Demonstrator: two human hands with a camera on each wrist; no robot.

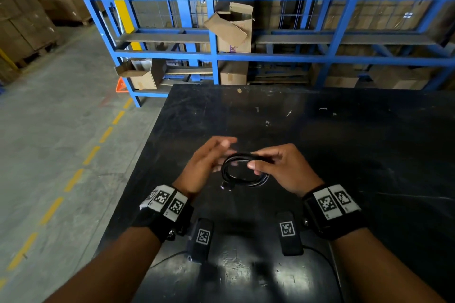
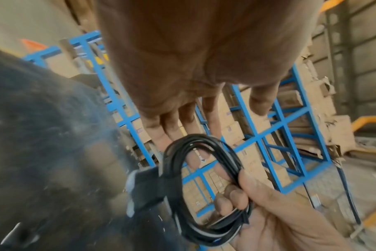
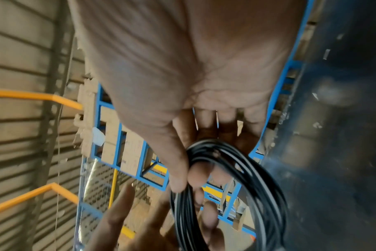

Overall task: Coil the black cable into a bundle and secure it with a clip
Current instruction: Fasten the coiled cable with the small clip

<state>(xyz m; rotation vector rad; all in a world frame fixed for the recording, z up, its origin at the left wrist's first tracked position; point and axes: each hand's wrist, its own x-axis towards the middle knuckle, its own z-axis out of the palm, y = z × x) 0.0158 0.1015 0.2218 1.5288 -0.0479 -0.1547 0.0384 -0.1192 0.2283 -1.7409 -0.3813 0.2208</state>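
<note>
Presently, at the left of the scene, the left hand [image 1: 206,162] was held above the black worktop [image 1: 344,130] with its fingers [image 2: 172,124] straight and loosely spread; its grip was released and it held nothing, its fingertips lying just beside the near edge of the coil, contact not confirmed.

At centre, the black cable [image 1: 243,170] was already wound into a small multi-turn loop, held in the air above the worktop and between the two hands. A black plug end [image 2: 144,185] projected from the left side of the loop, loose and unsecured. No clip could be identified in any view.

To the right, the right hand [image 1: 283,167] had its grip closed on the cable, thumb [image 3: 178,169] and fingers pinching the gathered strands at one side of the loop.

Assessment: the cable appeared light, thin and flexible, with a smooth jacket, and in my judgement the turns would spring apart or slide if the pinch slackened. The bundle would best be held where all strands cross together, as the right hand held it, with the plug end tucked against the turns before any fastening. Coiling looked largely complete; securing was not yet done.
</note>
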